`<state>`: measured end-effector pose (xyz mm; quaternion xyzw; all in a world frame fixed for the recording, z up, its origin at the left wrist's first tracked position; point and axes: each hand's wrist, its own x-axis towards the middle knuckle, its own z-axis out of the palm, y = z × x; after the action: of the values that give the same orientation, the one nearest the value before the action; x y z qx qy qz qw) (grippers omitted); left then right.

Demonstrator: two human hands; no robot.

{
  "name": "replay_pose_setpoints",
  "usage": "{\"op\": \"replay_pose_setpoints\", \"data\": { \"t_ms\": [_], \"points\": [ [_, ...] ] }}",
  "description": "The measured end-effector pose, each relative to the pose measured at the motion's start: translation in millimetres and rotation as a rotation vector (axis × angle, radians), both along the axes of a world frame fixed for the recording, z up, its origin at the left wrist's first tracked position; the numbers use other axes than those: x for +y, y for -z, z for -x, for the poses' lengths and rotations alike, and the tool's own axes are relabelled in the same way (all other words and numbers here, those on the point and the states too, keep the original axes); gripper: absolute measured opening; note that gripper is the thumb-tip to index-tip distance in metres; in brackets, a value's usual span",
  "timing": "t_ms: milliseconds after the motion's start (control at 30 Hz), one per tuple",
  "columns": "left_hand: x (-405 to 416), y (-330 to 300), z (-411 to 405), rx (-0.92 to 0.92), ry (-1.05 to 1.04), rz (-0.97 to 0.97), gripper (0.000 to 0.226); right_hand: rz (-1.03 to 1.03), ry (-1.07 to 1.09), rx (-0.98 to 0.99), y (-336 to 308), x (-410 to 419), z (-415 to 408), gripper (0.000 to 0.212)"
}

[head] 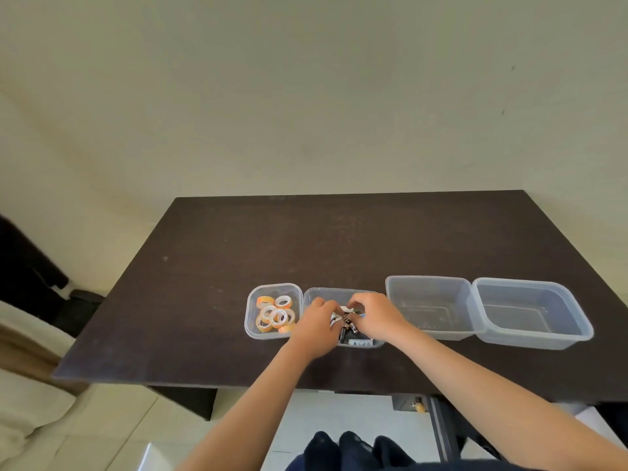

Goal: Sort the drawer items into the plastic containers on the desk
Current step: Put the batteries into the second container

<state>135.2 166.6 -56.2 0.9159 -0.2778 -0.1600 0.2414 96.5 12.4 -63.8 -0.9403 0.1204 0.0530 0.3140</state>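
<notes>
Clear plastic, far left: you have a small container (252, 321) on the dark desk (210, 253), holding tape rolls (276, 314) with orange and white rims, lying flat and piled on each other.
Second container: a small clear tub (314, 295) stands just beside the tape tub, their walls touching or nearly so; it holds batteries (349, 326), dark-bodied with pale ends, in a jumble.
Battery axes: the few you can see lie flat and point mostly away from you, slightly tilted; the rest are hidden under your hands.
Writing: a white strip at the tub's near wall bears dark marks, too small to read; no brand can be made out.
Left hand: your left hand (317, 326) is down in the battery tub, fingers curled round pale-ended items that look like batteries.
Right hand: your right hand (375, 316) meets it over the same tub, fingers bent inward at the pile; whether it pinches anything you cannot tell.
Third container: a larger clear tub (430, 334) stands just right of the battery tub.
Fourth container: another large clear tub (530, 343) sits at the far right, its rim touching the third.
</notes>
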Motion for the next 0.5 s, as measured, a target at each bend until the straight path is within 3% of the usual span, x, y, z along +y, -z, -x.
{"op": "replay_pose_setpoints", "data": {
  "t_ms": [233, 500],
  "points": [
    [31, -14, 77, -0.083, -0.011, 0.118, 0.023, -0.065, 0.032, -0.232, -16, 19, 73, 0.017],
    [31, 15, 197, 0.038, 0.050, 0.075, 0.030, -0.143, 0.004, -0.125, 11, 18, 209, 0.014]
  ]
}}
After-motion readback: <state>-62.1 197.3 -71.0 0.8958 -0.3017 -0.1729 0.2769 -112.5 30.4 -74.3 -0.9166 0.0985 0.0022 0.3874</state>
